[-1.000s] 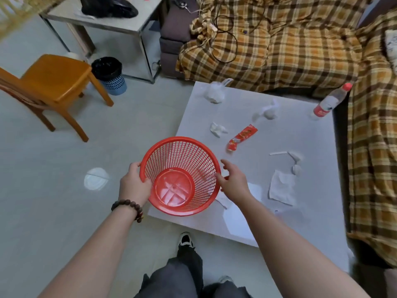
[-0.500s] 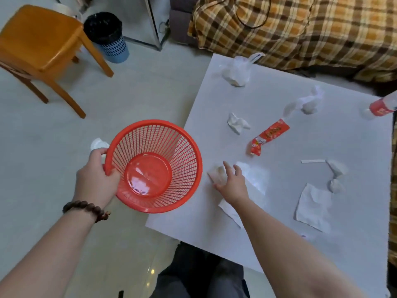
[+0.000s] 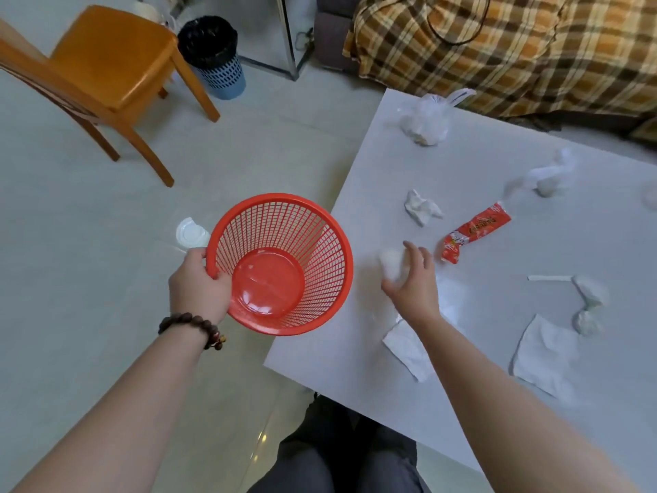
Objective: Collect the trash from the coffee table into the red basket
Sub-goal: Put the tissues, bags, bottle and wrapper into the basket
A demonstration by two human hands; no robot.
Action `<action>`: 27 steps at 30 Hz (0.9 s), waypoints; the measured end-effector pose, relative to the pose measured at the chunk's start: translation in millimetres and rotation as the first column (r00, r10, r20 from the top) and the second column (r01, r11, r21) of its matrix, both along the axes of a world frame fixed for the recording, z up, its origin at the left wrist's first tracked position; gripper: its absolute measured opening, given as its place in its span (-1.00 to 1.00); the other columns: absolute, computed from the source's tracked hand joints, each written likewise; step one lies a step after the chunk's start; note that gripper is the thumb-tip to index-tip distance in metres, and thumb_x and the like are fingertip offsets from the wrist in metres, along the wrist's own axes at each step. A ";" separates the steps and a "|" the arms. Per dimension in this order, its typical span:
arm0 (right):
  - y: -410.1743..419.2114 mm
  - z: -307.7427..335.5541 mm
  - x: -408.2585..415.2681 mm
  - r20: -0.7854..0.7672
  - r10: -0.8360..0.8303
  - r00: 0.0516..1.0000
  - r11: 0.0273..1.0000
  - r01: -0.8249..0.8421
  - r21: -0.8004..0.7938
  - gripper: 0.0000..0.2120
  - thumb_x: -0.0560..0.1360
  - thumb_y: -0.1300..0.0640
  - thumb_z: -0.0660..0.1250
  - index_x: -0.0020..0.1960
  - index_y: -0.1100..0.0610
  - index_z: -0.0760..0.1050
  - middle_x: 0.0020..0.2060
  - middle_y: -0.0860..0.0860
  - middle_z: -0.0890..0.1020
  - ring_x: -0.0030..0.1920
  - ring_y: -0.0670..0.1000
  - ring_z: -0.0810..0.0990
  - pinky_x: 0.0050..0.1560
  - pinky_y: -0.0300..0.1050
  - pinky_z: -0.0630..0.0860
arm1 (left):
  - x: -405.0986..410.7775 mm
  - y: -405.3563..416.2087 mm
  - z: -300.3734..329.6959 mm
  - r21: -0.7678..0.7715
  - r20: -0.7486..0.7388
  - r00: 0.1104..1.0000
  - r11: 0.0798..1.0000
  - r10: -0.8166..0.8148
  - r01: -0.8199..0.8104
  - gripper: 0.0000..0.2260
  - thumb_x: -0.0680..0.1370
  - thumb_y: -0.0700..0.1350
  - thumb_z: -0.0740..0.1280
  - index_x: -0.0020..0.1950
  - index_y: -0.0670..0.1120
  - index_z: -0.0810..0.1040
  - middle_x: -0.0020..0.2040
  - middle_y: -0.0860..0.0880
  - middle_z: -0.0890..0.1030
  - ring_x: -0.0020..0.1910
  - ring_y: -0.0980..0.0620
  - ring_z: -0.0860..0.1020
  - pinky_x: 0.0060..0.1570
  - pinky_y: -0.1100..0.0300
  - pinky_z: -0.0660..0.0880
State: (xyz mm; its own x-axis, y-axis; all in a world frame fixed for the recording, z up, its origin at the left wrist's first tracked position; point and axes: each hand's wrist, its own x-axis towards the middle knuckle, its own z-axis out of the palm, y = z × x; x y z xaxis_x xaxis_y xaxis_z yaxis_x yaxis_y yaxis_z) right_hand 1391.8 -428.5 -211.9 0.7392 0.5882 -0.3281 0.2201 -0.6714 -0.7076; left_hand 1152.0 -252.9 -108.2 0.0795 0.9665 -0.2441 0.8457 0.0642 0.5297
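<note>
Head view: left hand (image 3: 199, 288) grips the red basket (image 3: 281, 261) rim beside the bench (image 3: 480, 350); right hand (image 3: 414, 282), fingers loosely curled, holds a crumpled tissue (image 3: 391, 263).

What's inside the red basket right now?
Nothing: the red basket shows a bare floor and mesh walls. The left hand covers a bit of the rim. The white wad is in the right hand, beside the basket.
</note>
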 end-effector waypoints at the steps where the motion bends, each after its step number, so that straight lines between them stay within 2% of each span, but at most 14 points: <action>1: 2.0 19.2 1.0 0.020 -0.048 0.999 0.997 0.046 0.067 -0.29 0.36 0.16 0.41 0.44 -0.03 0.20 0.46 0.06 0.19 0.39 0.03 0.26 0.21 -0.21 0.25 | 4.4 -2.5 2.2 -0.030 0.006 1.000 1.000 0.011 -0.010 -0.74 0.51 -0.28 0.27 0.19 -0.14 0.51 -0.07 -0.11 0.60 -0.15 -0.13 0.54 -0.13 0.09 0.47; 3: 7.1 53.6 -2.5 0.056 -0.091 0.994 0.982 0.080 0.168 -0.28 0.36 0.16 0.42 0.44 -0.03 0.21 0.45 0.06 0.21 0.39 -0.03 0.23 0.24 -0.32 0.17 | 13.2 -8.8 7.1 -0.093 0.022 0.999 0.995 0.026 -0.024 -0.73 0.51 -0.28 0.24 0.20 -0.15 0.48 -0.07 -0.10 0.55 -0.15 -0.15 0.53 -0.14 0.07 0.48; 5: 16.0 81.2 -13.9 0.088 -0.016 0.996 0.973 -0.004 0.229 -0.28 0.34 0.17 0.45 0.43 0.01 0.24 0.43 0.10 0.25 0.41 -0.05 0.21 0.25 -0.50 0.09 | 21.1 -15.8 11.7 -0.133 0.044 0.999 0.991 0.024 -0.018 -0.74 0.51 -0.29 0.23 0.19 -0.15 0.48 -0.08 -0.11 0.55 -0.11 -0.19 0.57 -0.14 0.05 0.51; 6: 21.5 91.2 -21.9 0.090 0.057 0.994 0.969 -0.077 0.236 -0.28 0.33 0.17 0.46 0.43 0.03 0.25 0.43 0.11 0.26 0.42 -0.02 0.22 0.26 -0.49 0.11 | 24.8 -19.8 14.6 -0.148 0.054 0.998 0.989 0.019 -0.011 -0.74 0.51 -0.29 0.22 0.19 -0.14 0.47 -0.09 -0.11 0.55 -0.09 -0.20 0.58 -0.14 0.05 0.52; 9: 35.4 106.0 -46.8 0.076 0.280 0.957 0.933 -0.290 0.215 -0.27 0.33 0.18 0.45 0.44 0.06 0.24 0.43 0.12 0.26 0.43 0.08 0.29 0.39 -0.12 0.28 | 35.0 -32.4 22.9 -0.207 0.098 0.995 0.978 -0.005 0.025 -0.72 0.52 -0.27 0.18 0.22 -0.11 0.44 -0.04 -0.13 0.56 -0.06 -0.22 0.61 -0.07 -0.09 0.61; 12: 39.9 106.4 -58.8 0.032 0.377 0.926 0.913 -0.377 0.158 -0.25 0.37 0.18 0.43 0.47 -0.01 0.18 0.49 0.10 0.17 0.45 0.12 0.25 0.37 -0.06 0.29 | 41.8 -44.7 26.5 -0.237 0.138 0.990 0.969 -0.036 0.069 -0.74 0.54 -0.26 0.20 0.22 -0.09 0.43 -0.01 -0.14 0.58 -0.05 -0.23 0.63 -0.07 -0.15 0.62; 15: 32.1 103.6 -54.1 -0.002 0.424 0.906 0.905 -0.424 0.044 -0.13 0.38 0.14 0.47 0.51 -0.12 0.04 0.56 0.06 -0.01 0.49 0.15 0.19 0.35 0.05 0.35 | 46.0 -54.0 27.4 -0.245 0.179 0.983 0.966 -0.043 0.086 -0.76 0.54 -0.27 0.21 0.17 -0.07 0.43 0.00 -0.14 0.63 -0.08 -0.21 0.64 -0.09 -0.14 0.63; 18: 15.2 109.2 -38.8 0.035 0.385 0.922 0.920 -0.387 0.062 -0.10 0.37 0.10 0.50 0.51 -0.15 0.03 0.56 0.01 -0.02 0.53 0.09 0.10 0.40 0.07 0.28 | 49.8 -60.9 27.1 -0.249 0.217 0.975 0.963 -0.050 0.105 -0.77 0.53 -0.29 0.26 0.11 -0.01 0.44 -0.01 -0.13 0.66 -0.11 -0.18 0.66 -0.12 -0.14 0.64; 21: -14.0 113.3 -14.7 0.095 0.250 0.964 0.958 -0.261 0.122 -0.19 0.38 0.08 0.50 0.49 -0.07 0.13 0.52 0.04 0.13 0.49 0.04 0.16 0.39 -0.01 0.24 | 54.5 -67.6 25.2 -0.238 0.239 0.971 0.967 -0.032 0.091 -0.79 0.50 -0.27 0.31 0.07 -0.02 0.46 -0.08 -0.13 0.67 -0.15 -0.19 0.66 -0.15 -0.14 0.64; 23: -41.4 107.9 4.5 0.114 0.169 0.979 0.979 -0.180 0.099 -0.25 0.40 0.03 0.48 0.47 -0.03 0.17 0.49 0.05 0.20 0.48 0.03 0.19 0.35 -0.09 0.22 | 58.5 -73.5 23.6 -0.235 0.245 0.969 0.970 -0.004 0.064 -0.79 0.49 -0.26 0.33 0.06 -0.02 0.47 -0.09 -0.13 0.67 -0.17 -0.17 0.65 -0.16 -0.12 0.64; 27: -103.4 69.8 36.8 0.069 0.095 0.993 0.994 -0.091 -0.058 -0.33 0.43 0.02 0.45 0.45 0.04 0.24 0.43 0.05 0.31 0.42 0.04 0.30 0.31 -0.16 0.25 | 66.7 -90.3 17.4 -0.229 0.245 0.968 0.973 0.062 -0.004 -0.75 0.46 -0.26 0.34 0.05 0.03 0.46 -0.09 -0.09 0.67 -0.25 -0.01 0.62 -0.28 0.13 0.57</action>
State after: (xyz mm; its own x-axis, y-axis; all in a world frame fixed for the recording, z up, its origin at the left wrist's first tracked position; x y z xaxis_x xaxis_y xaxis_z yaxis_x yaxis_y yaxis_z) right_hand 1428.6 -531.9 -142.1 0.7047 0.6381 -0.3103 0.3319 -0.6830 -0.6507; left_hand 1218.7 -343.2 -90.8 0.1347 0.8919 -0.4317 0.6842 0.2314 0.6916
